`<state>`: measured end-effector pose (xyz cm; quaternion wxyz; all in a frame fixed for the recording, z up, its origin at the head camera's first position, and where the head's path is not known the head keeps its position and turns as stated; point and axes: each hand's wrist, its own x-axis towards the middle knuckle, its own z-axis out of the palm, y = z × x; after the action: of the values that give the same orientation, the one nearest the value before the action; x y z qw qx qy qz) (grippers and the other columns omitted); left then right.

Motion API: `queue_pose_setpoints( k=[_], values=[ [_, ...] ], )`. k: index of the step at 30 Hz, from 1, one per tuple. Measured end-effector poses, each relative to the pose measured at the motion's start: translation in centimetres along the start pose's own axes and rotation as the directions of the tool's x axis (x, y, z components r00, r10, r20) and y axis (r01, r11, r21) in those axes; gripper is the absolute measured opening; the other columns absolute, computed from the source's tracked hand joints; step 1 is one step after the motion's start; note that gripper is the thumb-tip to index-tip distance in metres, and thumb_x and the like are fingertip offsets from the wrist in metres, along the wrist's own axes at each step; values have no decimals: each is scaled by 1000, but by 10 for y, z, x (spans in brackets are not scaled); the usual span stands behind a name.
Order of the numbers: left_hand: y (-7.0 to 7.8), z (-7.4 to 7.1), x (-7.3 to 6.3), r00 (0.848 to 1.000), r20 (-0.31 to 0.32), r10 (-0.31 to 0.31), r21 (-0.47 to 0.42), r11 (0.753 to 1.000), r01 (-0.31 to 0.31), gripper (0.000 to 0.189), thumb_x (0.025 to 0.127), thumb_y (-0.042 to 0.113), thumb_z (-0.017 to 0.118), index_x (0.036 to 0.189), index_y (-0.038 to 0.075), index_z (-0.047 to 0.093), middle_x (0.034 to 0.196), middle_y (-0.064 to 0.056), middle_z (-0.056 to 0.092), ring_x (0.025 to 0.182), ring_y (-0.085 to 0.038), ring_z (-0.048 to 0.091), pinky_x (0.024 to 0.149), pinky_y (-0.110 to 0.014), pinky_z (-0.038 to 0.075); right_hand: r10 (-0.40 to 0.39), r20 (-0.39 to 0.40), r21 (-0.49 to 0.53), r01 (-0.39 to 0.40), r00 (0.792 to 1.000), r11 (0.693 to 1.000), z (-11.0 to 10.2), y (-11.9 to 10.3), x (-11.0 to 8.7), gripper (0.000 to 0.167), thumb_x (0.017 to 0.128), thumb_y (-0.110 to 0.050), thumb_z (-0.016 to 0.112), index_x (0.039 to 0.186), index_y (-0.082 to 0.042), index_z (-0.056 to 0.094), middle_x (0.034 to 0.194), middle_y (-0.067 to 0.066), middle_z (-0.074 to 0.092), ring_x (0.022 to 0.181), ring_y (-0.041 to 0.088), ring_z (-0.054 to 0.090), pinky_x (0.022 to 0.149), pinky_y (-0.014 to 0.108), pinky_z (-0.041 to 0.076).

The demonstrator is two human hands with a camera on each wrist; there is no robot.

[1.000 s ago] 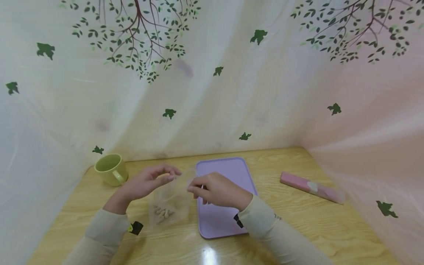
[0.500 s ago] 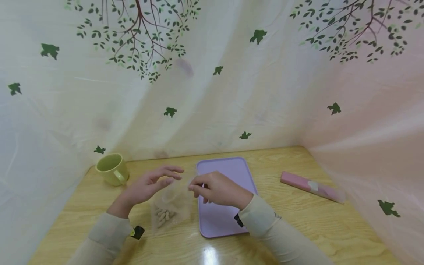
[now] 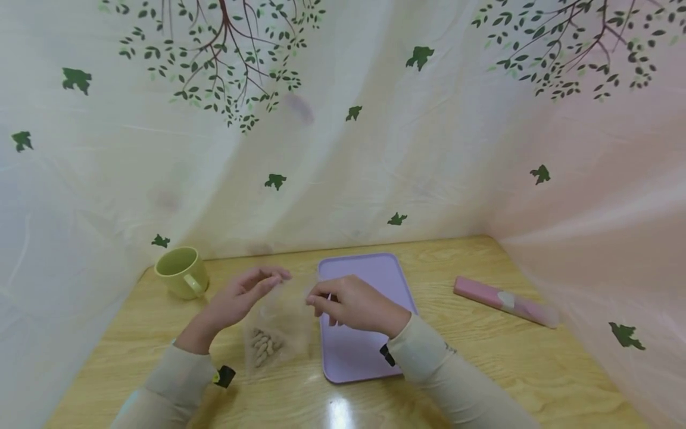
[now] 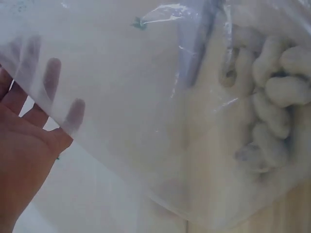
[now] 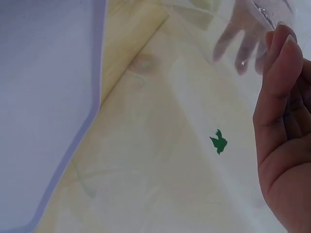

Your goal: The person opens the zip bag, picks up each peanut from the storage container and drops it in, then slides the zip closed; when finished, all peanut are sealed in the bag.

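A clear plastic bag (image 3: 281, 325) hangs between my hands above the table, with several peanuts (image 3: 264, 345) gathered in its lower left part. My right hand (image 3: 348, 304) pinches the bag's right edge between thumb and curled forefinger. At the upper left edge, my left hand (image 3: 241, 298) brings thumb and forefinger together on the film. Its other fingers stay spread and fairly straight; in the left wrist view those fingers (image 4: 51, 77) show through the bag. Peanuts (image 4: 272, 111) fill the right side of that view. The right wrist view shows the right thumb and forefinger (image 5: 284, 60) together at the film.
A purple tray (image 3: 364, 357) lies on the wooden table (image 3: 455, 357), partly under my right hand. A green mug (image 3: 182, 274) stands at the back left, and a pink oblong case (image 3: 504, 301) lies at the right. Leaf-patterned sheeting (image 3: 343, 179) encloses the table's back and sides.
My left hand spread its thumb and fingers half a second ago, then drew them together at the bag's edge. My right hand keeps its pinch, and the bag hangs slightly straighter.
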<state>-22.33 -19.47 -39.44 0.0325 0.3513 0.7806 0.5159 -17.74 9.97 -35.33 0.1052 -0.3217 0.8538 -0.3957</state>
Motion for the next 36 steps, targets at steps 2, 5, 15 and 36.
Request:
queue_pose_setpoints(
  k=[2, 5, 15, 36],
  values=[
    [4, -6, 1, 996, -89, 1, -2, 1000, -1, 21, 115, 10, 45, 122, 5, 64, 131, 2, 72, 128, 3, 62, 110, -11, 47, -10, -24, -6, 9, 1000, 1000, -3, -1, -1, 24, 113, -30, 56, 110, -18, 76, 89, -4, 75, 67, 12, 72, 63, 24, 61],
    [11, -14, 2, 965, -251, 78, 81, 995, -60, 19, 114, 4, 43, 122, -4, 58, 120, 18, 70, 119, 6, 63, 105, -6, 47, -11, -66, -10, 10, 998, 1000, -8, -4, -4, 22, 113, -30, 56, 107, -18, 74, 88, -6, 73, 66, 6, 69, 62, 25, 61],
    [34, -26, -5, 870, -468, 156, 272, 962, -27, 17, 112, 1, 47, 122, -11, 55, 106, 28, 65, 91, 12, 61, 87, -2, 47, -26, -145, -21, 23, 989, 1000, -15, -13, -7, 22, 113, -30, 56, 104, -19, 73, 88, -3, 73, 69, 3, 68, 63, 25, 60],
    [47, -7, 2, 719, -630, 292, 189, 957, -222, 15, 116, 5, 34, 119, 8, 48, 99, 18, 62, 56, -2, 51, 49, -16, 45, -144, -300, -113, 115, 943, 987, -21, -23, -12, 20, 112, -22, 57, 106, -12, 74, 85, -2, 72, 70, -2, 64, 66, 20, 59]
  ],
)
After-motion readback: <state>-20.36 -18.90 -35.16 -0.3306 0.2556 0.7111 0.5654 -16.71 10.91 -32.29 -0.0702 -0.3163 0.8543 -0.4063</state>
